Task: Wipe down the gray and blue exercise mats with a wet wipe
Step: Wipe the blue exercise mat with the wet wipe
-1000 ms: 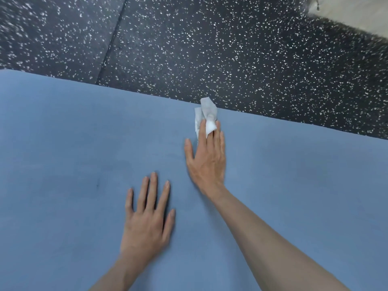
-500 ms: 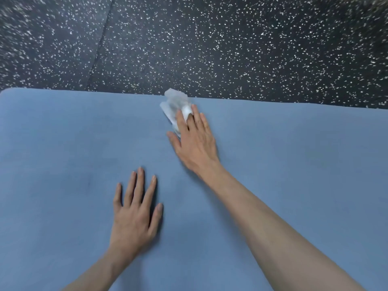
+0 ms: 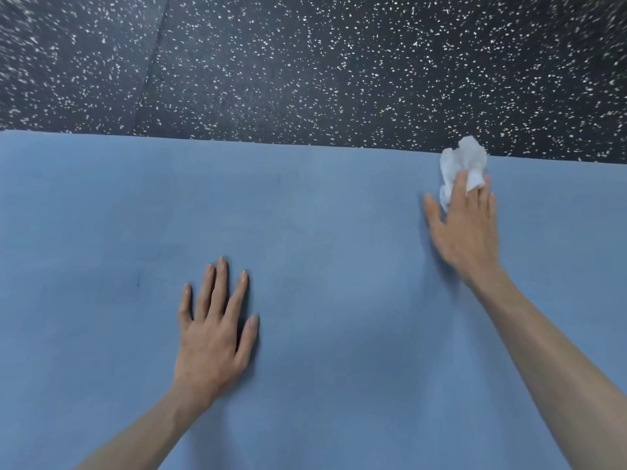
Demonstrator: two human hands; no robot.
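Note:
The blue exercise mat fills the lower two thirds of the head view. My right hand presses a crumpled white wet wipe onto the mat near its far edge, at the right. The wipe sticks out past my fingertips and is partly hidden under them. My left hand lies flat on the mat at lower centre-left, fingers spread, holding nothing. No gray mat is in view.
Black rubber floor with white speckles lies beyond the mat's far edge. A seam between floor tiles runs diagonally at the upper left.
My right hand has swept the wipe to the right along the mat's far edge. My left hand has stayed flat in about the same spot on the mat.

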